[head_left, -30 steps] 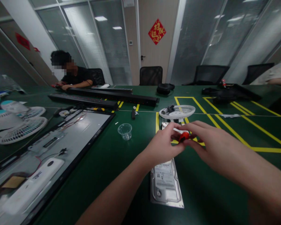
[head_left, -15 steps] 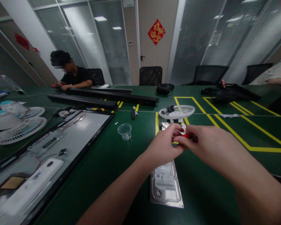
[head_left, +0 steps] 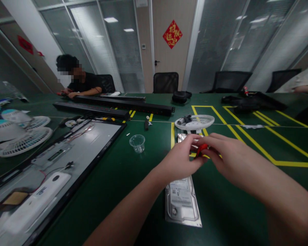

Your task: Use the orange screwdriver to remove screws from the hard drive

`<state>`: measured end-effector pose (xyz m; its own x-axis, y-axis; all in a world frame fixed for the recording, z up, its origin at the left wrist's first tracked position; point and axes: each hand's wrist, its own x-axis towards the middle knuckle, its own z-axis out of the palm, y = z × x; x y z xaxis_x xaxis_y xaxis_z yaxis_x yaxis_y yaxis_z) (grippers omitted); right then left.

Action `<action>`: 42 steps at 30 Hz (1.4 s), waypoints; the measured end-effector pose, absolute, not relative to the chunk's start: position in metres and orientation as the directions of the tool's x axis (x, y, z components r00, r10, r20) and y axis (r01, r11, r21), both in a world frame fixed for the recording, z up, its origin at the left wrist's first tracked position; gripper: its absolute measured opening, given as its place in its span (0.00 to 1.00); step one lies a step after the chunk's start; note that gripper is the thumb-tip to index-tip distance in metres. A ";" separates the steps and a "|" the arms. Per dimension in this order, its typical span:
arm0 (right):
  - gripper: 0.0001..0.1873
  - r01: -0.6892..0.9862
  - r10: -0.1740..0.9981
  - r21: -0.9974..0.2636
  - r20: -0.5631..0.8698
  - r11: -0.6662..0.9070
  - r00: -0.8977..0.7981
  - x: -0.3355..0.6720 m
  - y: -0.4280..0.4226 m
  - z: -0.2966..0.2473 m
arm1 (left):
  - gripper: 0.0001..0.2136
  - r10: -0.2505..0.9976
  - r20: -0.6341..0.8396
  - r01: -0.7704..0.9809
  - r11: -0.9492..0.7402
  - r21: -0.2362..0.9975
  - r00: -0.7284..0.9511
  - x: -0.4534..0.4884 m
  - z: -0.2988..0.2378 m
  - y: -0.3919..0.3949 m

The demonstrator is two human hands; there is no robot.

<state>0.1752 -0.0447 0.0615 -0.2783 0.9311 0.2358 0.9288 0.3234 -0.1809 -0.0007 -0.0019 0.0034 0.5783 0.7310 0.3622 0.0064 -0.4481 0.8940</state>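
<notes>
My left hand [head_left: 182, 157] and my right hand [head_left: 220, 148] meet above the table, fingertips curled together around a small red object [head_left: 201, 149]. Both are closed on it; fingers cover most of it, so its kind is unclear. Below and nearer to me lies a hard drive [head_left: 182, 201], label side up, its far end hidden by my left hand. Another shiny metal piece [head_left: 181, 137] peeks out just beyond my fingers. To the left stands a small clear plastic cup [head_left: 138, 143].
A white fan grille [head_left: 207, 120] lies beyond my hands with dark parts in it. On the left rests a large display panel [head_left: 102, 136] with a white device [head_left: 38, 201] on it. Long black bars [head_left: 143, 106] cross the far side, where a person [head_left: 86, 83] sits.
My fingers have shifted around the red object, and more of it shows now. My right hand has moved slightly left and up. The hard drive stays in place.
</notes>
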 end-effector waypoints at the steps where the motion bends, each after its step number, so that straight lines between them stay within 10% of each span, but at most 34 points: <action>1: 0.16 0.936 0.934 -0.171 0.241 0.307 -0.263 0.175 -0.045 0.061 | 0.22 0.731 0.369 0.008 -0.455 0.891 0.574 0.000 0.004 -0.002; 19: 0.22 0.897 0.897 -0.173 0.262 0.406 -0.355 0.174 -0.048 0.064 | 0.21 0.757 0.340 0.022 -0.423 0.906 0.558 0.000 0.003 -0.001; 26: 0.10 0.955 0.952 -0.150 0.209 0.256 -0.223 0.171 -0.046 0.062 | 0.19 0.731 0.401 0.033 -0.500 0.865 0.552 0.002 0.005 -0.002; 32: 0.19 0.992 0.964 -0.021 0.239 0.122 -0.114 0.170 -0.050 0.062 | 0.20 0.740 0.357 0.071 -0.477 0.876 0.570 0.001 0.004 -0.003; 42: 0.20 0.892 0.905 -0.210 0.238 0.402 -0.352 0.177 -0.050 0.064 | 0.22 0.770 0.315 0.017 -0.388 0.921 0.555 0.001 0.003 -0.002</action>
<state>0.1774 -0.0500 0.0642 -0.3517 0.9053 0.2381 0.8915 0.4015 -0.2097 0.0012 -0.0021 0.0026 0.5547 0.7703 0.3146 0.0167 -0.3883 0.9214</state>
